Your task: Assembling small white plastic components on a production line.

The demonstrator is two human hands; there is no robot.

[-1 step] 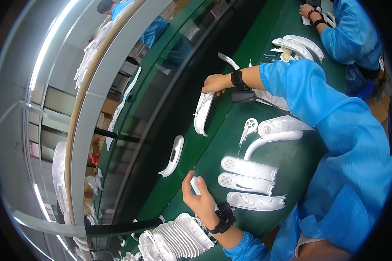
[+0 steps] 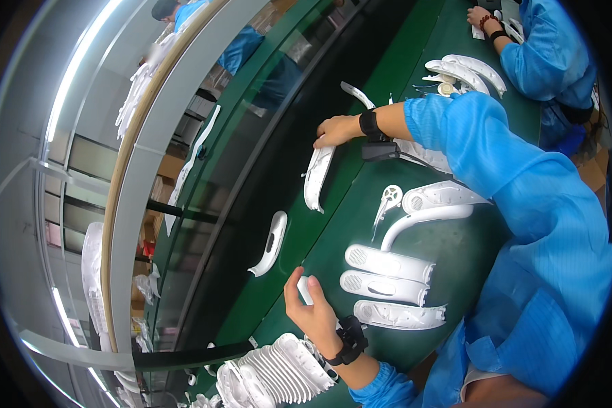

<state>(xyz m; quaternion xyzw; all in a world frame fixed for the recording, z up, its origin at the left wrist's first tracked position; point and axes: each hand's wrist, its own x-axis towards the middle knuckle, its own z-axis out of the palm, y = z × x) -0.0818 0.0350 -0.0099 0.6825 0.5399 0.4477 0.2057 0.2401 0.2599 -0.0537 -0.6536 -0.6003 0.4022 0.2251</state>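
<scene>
My right hand (image 2: 338,130) reaches out over the green conveyor, its fingers closed on the upper end of a long, curved white plastic shell (image 2: 316,180). The shell's ribbed inner side shows. Nearer to me, my left hand (image 2: 313,313) has its thumb and fingers curled around a small white plastic piece (image 2: 305,291), mostly covered by the hand. Beyond it lies another white shell (image 2: 272,245) with a long dark slot. To the right, white shells with speaker-like grilles (image 2: 389,264) lie side by side, near a round white spoked part (image 2: 391,196) with a thin wire.
A row of stacked white shells (image 2: 289,370) stands below my left hand. More curved shells (image 2: 466,71) lie farther up the green table (image 2: 455,238). At the upper right a co-worker in a blue sleeve (image 2: 551,58) handles parts. A metal frame (image 2: 119,238) runs along the left.
The fingers of my right hand have shifted slightly at the shell's upper end, and the shell has tilted a little. My left hand has not visibly moved.
</scene>
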